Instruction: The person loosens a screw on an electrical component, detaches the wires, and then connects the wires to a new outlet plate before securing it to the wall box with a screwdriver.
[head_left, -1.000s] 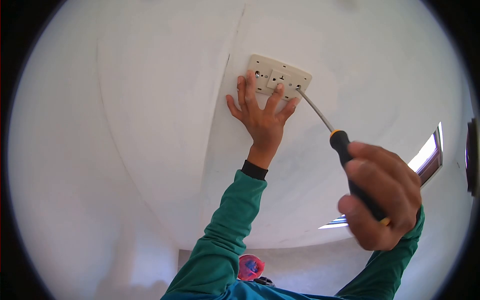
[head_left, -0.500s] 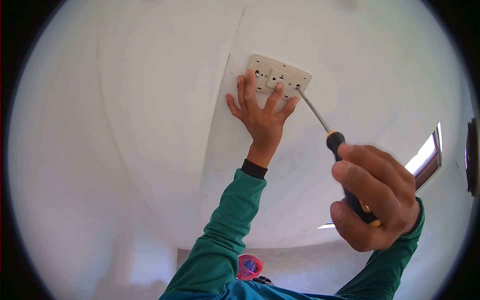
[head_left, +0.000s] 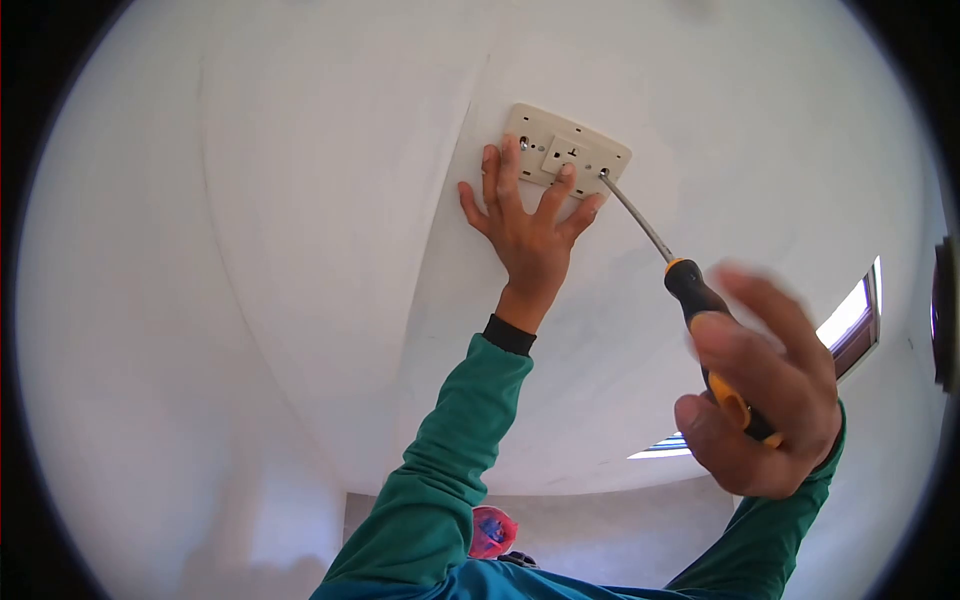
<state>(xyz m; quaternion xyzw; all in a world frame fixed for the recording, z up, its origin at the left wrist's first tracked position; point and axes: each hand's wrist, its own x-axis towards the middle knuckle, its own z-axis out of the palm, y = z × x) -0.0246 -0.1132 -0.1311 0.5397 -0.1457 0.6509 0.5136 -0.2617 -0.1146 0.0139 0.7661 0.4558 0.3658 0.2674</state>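
A cream outlet plate (head_left: 592, 148) with a socket in its middle lies against the pale wall. My left hand (head_left: 535, 240) presses it from below, fingers spread, the fingertips touching its lower edge and face. In my right hand (head_left: 775, 385) is a black and yellow screwdriver (head_left: 686, 285), held by the handle. The index finger is lifted off the handle and blurred, while the other fingers and thumb stay around it. The screwdriver's tip meets the hole at the plate's right end. At the left end, a screw (head_left: 523, 143) shows in another hole.
The white wall (head_left: 330, 230) has a long vertical edge just left of the plate. A bright window opening (head_left: 850, 315) lies to the right, with a dark object (head_left: 943, 315) at the far right. Low down, behind my left sleeve, is a pink-red object (head_left: 493, 531).
The screwdriver handle has turned, showing more yellow, and my right index finger has come off it. The plate and screwdriver appear slightly further right in view. My left hand stays on the plate.
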